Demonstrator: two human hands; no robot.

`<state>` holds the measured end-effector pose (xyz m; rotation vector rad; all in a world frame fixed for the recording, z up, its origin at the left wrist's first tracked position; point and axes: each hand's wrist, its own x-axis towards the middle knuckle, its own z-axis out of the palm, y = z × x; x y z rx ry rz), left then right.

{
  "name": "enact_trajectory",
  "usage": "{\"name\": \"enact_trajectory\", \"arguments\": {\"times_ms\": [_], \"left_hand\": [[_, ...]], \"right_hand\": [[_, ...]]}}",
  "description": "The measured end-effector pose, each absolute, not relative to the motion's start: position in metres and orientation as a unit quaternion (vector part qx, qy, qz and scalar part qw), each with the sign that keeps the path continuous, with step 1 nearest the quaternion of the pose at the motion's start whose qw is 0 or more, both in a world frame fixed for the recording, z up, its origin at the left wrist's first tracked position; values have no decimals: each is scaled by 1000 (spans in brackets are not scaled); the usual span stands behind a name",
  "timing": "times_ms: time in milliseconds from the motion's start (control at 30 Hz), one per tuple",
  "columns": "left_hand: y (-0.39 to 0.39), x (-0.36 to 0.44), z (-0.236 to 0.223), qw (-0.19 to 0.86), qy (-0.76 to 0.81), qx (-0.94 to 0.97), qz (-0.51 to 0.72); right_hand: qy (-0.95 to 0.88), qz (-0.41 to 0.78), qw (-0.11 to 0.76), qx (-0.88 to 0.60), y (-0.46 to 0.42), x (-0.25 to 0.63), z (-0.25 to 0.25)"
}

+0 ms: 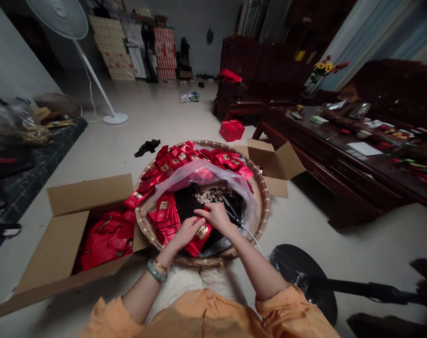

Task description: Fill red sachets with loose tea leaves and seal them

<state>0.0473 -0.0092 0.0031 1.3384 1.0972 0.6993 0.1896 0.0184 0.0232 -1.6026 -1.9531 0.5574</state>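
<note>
Both my hands are closed on one red foil packet (196, 245) with a gold label, above the near side of a round woven basket (266, 197). My left hand (187, 233) grips its left side. My right hand (218, 217) pinches its upper edge; whether that edge is open is hidden by my fingers. Beyond them, a clear plastic bag (213, 170) lies open around dark loose tea leaves (192, 199). A dark tool with a white cord (231, 206) rests by my right hand. Red packets lie in rows at the left (166, 211) and heaped along the far rim (178, 157).
An open carton (67, 237) full of red packets stands left of the basket, another open carton (278, 164) right. A red box (232, 130) and black bag (147, 147) lie beyond. A black round stand base (305, 267) is near right, a long dark table (315, 141) further right, a white fan (115, 118) far left.
</note>
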Motion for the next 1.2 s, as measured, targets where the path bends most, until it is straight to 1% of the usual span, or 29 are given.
{"name": "enact_trajectory", "arguments": {"times_ms": [133, 267, 367, 467, 533, 600, 667, 733, 900, 967, 1033, 1100, 1200], "left_hand": [[-12, 48, 6, 630, 470, 538, 305], [-19, 48, 12, 733, 433, 440, 286], [-20, 48, 15, 758, 408, 408, 305], [-17, 47, 11, 719, 426, 385, 391], [-14, 47, 5, 684, 438, 354, 464], [-11, 48, -1, 648, 447, 329, 522], [-10, 50, -4, 614, 458, 321, 557], [-9, 52, -4, 589, 470, 330, 569], [-1, 41, 20, 498, 460, 399, 617], [3, 31, 31, 467, 460, 472, 590], [6, 22, 37, 411, 481, 537, 559], [7, 15, 38, 365, 504, 563, 544], [9, 13, 33, 345, 523, 583, 517]], "right_hand": [[-720, 229, 271, -596, 18, 189, 24], [-711, 252, 277, -595, 17, 186, 26], [-692, 281, 317, -584, 19, 186, 28], [-632, 337, 418, -559, 17, 189, 28], [-570, 399, 469, -544, 10, 191, 22], [-510, 481, 481, -526, -2, 189, 12], [-486, 560, 466, -482, -16, 185, 2], [-493, 595, 454, -444, -28, 179, -4], [-424, 642, 440, -463, -35, 184, 1], [-411, 651, 434, -468, -34, 192, 5], [-407, 644, 438, -477, -34, 199, 4], [-411, 625, 449, -489, -35, 203, -1], [-426, 586, 458, -515, -36, 208, -10]]}}
